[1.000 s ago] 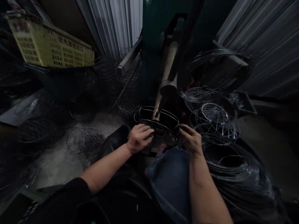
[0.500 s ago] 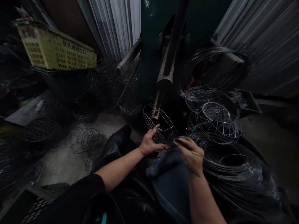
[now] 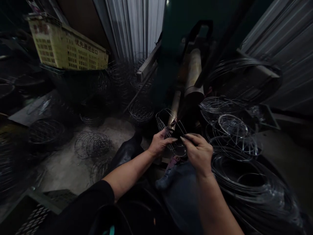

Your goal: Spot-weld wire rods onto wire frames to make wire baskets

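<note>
"Wire frame (image 3: pixel 162 126) in both hands, is it?"

"Yes. The left hand (image 3: pixel 159 142) grips its left side, thumb pointing right along the near wires. The right hand (image 3: pixel 199 150) is closed in a pinch at the right side (too dark to say which wire the fingertips have)."

"Where does that put it?"

"At the near end of the brass-coloured bar (image 3: pixel 175 104). Its wires cross the tip, though whether they pass around it or only in front, I cannot tell. Farther up and to the right is the thick cylinder (image 3: pixel 195 68)."

"And which step would you call this?"

"Setting the frame's angle between the fingers, I judge. A next move would call for a firm left hold and a small, careful adjustment from the right fingertips."

"What lies farther out?"

"Near right, the big wire coil (image 3: pixel 265 192); beyond it, the wire baskets (image 3: pixel 233 127). To the left, a wire bundle (image 3: pixel 93 143) lies on the floor, and the yellow crate (image 3: pixel 75 54) sits far left."
</note>
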Tool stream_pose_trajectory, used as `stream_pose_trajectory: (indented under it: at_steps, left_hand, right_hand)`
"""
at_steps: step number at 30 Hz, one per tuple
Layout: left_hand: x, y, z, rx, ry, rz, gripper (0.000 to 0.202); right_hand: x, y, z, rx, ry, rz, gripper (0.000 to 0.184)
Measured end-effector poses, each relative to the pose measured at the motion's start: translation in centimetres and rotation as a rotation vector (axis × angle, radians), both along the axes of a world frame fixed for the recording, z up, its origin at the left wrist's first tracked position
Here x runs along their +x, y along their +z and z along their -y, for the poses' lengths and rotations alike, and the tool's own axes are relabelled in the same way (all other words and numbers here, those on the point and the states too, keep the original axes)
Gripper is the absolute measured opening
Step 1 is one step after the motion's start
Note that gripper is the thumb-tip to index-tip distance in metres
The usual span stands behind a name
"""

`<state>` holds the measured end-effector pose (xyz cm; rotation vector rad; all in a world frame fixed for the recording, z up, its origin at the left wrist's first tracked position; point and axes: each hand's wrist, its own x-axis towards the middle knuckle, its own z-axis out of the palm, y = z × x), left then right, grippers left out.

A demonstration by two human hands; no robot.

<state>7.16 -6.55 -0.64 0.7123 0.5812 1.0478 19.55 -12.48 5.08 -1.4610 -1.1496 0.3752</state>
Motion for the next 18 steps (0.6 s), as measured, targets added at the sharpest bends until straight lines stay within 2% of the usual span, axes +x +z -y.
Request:
stream_pose_trajectory:
  at_steps: [4,6,11,18]
  left_hand:
    - [-0.3,-0.5,0.1,0.035,0.021,-0.057,0.046]
    - [-0.5,-0.9,0.2,0.050,0.065,-0.111,0.052]
    - [-0.6,-1.1,0.6,-0.008,0.131,-0.154,0.062]
    - [0.1,0.0,0.4,-0.028,0.076,-0.051,0.047]
  right_hand:
    - [1.1,-0.2,0.4,-0.109,0.216,-0.081,0.020]
    - [1.4,-0.8,0.8,-0.143,0.261,-0.146,0.022]
    - [0.8,-2.0,1.2,-0.102,0.062,-0.151,0.019]
    - [0.3,-1.5,0.4,-0.064,0.006,-0.077,0.018]
